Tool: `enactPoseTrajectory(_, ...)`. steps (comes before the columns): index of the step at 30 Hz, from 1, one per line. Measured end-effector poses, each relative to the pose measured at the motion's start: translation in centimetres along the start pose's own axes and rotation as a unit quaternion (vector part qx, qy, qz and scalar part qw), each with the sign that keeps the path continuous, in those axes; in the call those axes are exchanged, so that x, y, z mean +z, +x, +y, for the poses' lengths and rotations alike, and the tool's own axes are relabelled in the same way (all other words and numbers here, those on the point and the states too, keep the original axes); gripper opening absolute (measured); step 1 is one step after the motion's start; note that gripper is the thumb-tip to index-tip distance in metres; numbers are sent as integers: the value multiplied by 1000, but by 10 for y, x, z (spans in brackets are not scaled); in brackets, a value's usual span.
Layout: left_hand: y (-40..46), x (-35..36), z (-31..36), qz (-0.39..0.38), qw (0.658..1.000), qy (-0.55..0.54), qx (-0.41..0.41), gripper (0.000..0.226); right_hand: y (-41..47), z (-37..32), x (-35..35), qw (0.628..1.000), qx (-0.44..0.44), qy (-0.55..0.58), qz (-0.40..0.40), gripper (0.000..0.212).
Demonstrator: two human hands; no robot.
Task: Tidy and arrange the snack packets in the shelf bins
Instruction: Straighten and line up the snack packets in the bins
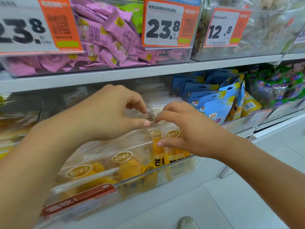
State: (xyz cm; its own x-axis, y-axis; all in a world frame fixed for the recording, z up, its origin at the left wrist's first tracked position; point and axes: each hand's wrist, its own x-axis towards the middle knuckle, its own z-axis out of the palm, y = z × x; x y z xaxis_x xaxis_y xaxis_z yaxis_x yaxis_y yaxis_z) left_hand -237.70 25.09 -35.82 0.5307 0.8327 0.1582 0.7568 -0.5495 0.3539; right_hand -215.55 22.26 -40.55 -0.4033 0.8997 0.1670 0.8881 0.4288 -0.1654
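A clear bin (pixel 179 164) on the lower shelf holds see-through packets of dried mango (pixel 125 164) with oval gold labels. My left hand (pixel 105 116) pinches the top edge of a clear packet (pixel 140 115) between thumb and fingers. My right hand (pixel 183 128) pinches the same packet top from the right side, its lower fingers touching an upright orange mango packet (pixel 158 151). Both hands meet above the middle of the bin.
Blue pouches (pixel 219 100) fill the neighbouring bin on the right, with green packets (pixel 280 85) beyond. The upper shelf carries a bin of pink packets (pixel 105 38) and orange price tags (pixel 170 23). A white floor and a shoe (pixel 188 223) lie below.
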Motion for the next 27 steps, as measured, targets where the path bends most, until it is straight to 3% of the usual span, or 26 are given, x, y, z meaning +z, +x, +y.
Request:
enactPoseTrajectory(7, -24, 1, -26, -1, 998, 56, -3, 54, 33, -36, 15, 992, 25, -123, -1, 31)
enactPoseTrajectory(11, -34, 4, -26, -26, 995, 91, 15, 70, 44, -38, 4, 981, -4, -191, -45, 15)
enactPoseTrajectory(14, -38, 5, -28, -42, 992, 114, 18, 62, 45, -41, 6, 973, -20, -217, -72, 22)
enactPoseTrajectory(16, -38, 8, -30, -51, 989, 135, 13, 54, 44, -42, 6, 976, -10, -199, -88, 12)
enactPoseTrajectory(19, -36, 13, -33, -62, 986, 153, 20, 49, 43, -43, -1, 977, 14, -179, -115, 36)
enactPoseTrajectory(24, -33, 18, -41, -64, 990, 121, 23, 42, 41, -55, -12, 982, 32, -169, -76, 11)
enactPoseTrajectory(27, -31, 21, -45, -55, 991, 116, 29, 45, 40, -55, -12, 979, 52, -171, -99, 19)
